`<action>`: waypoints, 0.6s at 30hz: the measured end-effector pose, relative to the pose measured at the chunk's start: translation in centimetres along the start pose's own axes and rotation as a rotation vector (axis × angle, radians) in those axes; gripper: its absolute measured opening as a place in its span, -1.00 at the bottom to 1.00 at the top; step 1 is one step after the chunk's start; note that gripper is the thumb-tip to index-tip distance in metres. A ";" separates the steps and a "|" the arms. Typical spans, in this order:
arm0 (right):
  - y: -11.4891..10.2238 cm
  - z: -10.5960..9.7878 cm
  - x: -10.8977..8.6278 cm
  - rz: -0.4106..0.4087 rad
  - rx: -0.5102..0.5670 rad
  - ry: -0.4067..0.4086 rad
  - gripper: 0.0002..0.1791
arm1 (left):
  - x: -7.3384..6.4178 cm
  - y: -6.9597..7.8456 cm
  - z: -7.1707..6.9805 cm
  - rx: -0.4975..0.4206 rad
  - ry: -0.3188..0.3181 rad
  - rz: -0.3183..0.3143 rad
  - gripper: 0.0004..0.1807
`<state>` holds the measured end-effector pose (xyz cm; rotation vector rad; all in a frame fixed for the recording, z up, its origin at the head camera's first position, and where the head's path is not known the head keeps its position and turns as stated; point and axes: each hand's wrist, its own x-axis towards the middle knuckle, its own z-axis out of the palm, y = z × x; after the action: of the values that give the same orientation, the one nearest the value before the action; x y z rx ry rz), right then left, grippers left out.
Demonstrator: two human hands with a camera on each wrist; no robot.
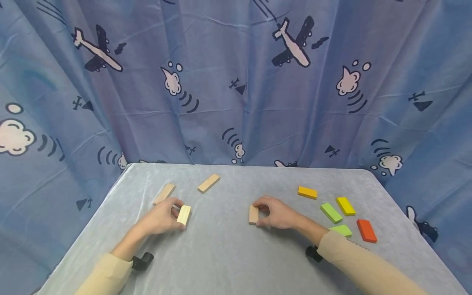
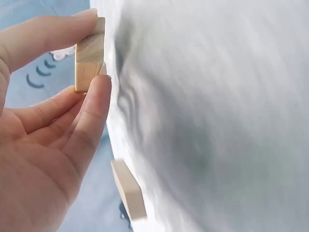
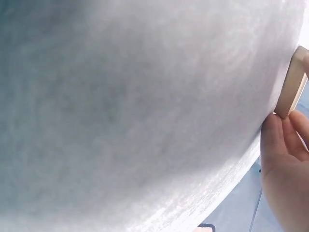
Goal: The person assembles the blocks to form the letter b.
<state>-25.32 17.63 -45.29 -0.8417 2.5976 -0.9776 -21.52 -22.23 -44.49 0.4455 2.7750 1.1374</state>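
Observation:
My left hand (image 1: 160, 218) pinches a plain wooden block (image 1: 184, 215) by its two ends, thumb on one and fingers on the other. The left wrist view shows this block (image 2: 91, 53) tilted between thumb and fingertips. On the right, my other hand (image 1: 278, 214) grips a second plain wooden block (image 1: 253, 215) between thumb and fingertips, close over the tabletop. In the right wrist view that block (image 3: 291, 87) is partly cut off by the frame edge. Just beyond the left hand lies another plain block (image 1: 164, 193), partly hidden by its fingers.
One more plain block (image 1: 208, 183) lies toward the back. At the right are an orange-yellow block (image 1: 307, 192), a yellow block (image 1: 345, 206), a red block (image 1: 366, 230) and two green blocks (image 1: 331, 212), one partly behind the right sleeve. A patterned curtain (image 1: 236, 82) hangs behind the cloth-covered table (image 1: 217, 254).

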 end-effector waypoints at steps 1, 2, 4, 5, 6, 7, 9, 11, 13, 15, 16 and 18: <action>-0.1 0.0 0.0 0.004 -0.001 0.000 -0.39 | 0.1 0.2 0.2 -0.002 -0.001 0.011 -0.28; -0.1 0.0 0.0 0.011 0.000 0.000 -0.39 | 0.3 0.4 0.4 -0.005 -0.003 0.022 -0.28; -0.1 0.0 0.0 0.019 -0.001 -0.001 -0.39 | 0.6 0.8 0.9 -0.008 -0.011 0.054 -0.29; -0.1 0.0 0.0 0.019 -0.001 -0.002 -0.39 | 0.7 1.0 1.1 -0.007 -0.016 0.068 -0.30; -0.2 0.0 0.0 0.021 0.001 -0.002 -0.39 | 0.9 1.3 1.3 -0.005 -0.023 0.082 -0.30; -0.2 -0.1 0.0 0.019 0.004 -0.003 -0.39 | 1.0 1.5 1.6 -0.005 -0.029 0.096 -0.31; -0.2 -0.1 0.0 0.013 0.012 -0.003 -0.39 | 1.2 2.1 2.1 -0.002 -0.040 0.119 -0.33; -0.1 -0.2 0.0 0.013 0.019 -0.004 -0.39 | 1.4 2.7 2.7 0.002 -0.049 0.135 -0.34; 0.0 -0.2 0.0 0.019 0.028 -0.007 -0.39 | 1.5 3.3 3.2 0.008 -0.060 0.147 -0.35; 0.1 -0.2 0.1 0.024 0.034 -0.011 -0.40 | 1.6 3.9 3.8 0.016 -0.075 0.154 -0.35; 0.1 -0.2 0.1 0.025 0.038 -0.013 -0.41 | 1.6 4.2 4.0 0.019 -0.080 0.159 -0.35; 0.2 -0.3 0.1 0.022 0.043 -0.017 -0.42 | 1.7 4.8 4.5 0.030 -0.086 0.173 -0.34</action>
<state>-25.61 17.84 -45.18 -0.8052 2.5567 -1.0114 -21.07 -15.48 -44.31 0.7328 2.7253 1.0831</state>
